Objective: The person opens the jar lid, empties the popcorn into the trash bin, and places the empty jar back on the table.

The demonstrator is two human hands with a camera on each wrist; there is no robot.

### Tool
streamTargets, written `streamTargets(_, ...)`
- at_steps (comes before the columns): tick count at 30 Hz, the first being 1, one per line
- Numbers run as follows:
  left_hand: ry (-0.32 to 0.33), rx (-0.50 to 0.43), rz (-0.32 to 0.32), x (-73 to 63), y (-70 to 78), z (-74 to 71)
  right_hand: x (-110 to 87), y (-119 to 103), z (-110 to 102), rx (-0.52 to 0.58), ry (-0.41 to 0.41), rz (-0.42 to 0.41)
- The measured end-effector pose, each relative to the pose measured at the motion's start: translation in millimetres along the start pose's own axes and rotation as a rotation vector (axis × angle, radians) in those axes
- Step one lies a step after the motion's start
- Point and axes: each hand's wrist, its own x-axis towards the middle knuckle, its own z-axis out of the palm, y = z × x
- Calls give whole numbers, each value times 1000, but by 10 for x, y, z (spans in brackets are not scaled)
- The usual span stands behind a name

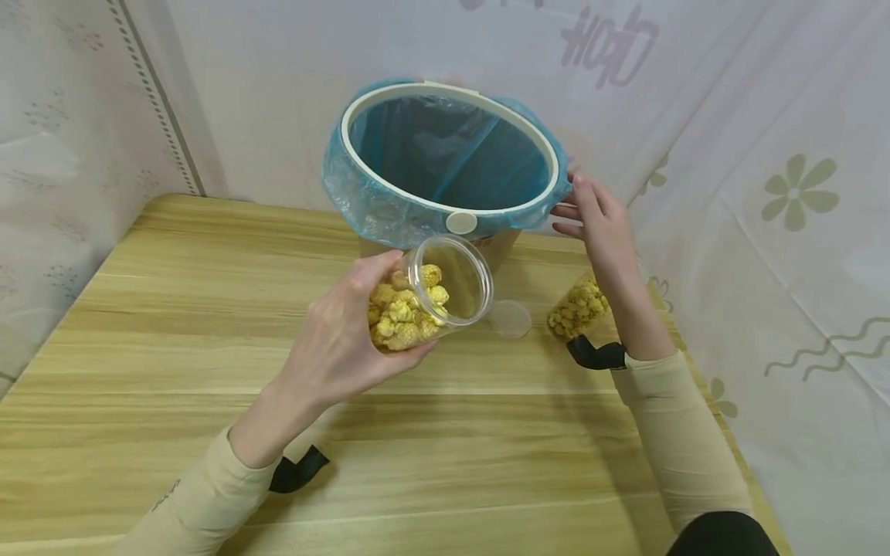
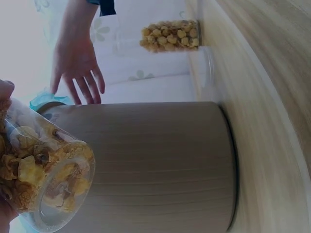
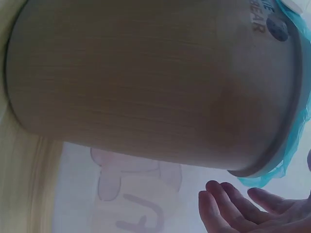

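Note:
My left hand [image 1: 330,340] grips a clear plastic jar [image 1: 452,289] partly filled with yellow popcorn [image 1: 405,313]. The jar is tilted, its uncovered mouth facing the front of a trash bin [image 2: 155,160]. A blue plastic bag [image 1: 382,212] lines the bin, folded over the outside under a white ring [image 1: 501,209]. At the bin's right side is my right hand [image 1: 603,224], its fingertips by the bag's edge; whether they touch it I cannot tell. In the right wrist view, its fingers [image 3: 238,206] are loosely bent and hold nothing.
On the wooden table [image 1: 174,332], a clear round lid [image 1: 511,319] lies in front of the bin. A second jar of popcorn [image 1: 577,309] stands to the right, partly behind my right forearm. Patterned white curtains [image 1: 765,232] hang behind and beside the table.

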Motion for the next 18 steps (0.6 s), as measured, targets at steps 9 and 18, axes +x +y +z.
streamTargets(9, 7, -5, -40, 35, -31, -107, 155, -121, 113, 98, -72, 9)
streamTargets(18, -7, -38, -121, 108, -12, -256, 226, -158, 131, 41, -96, 27)
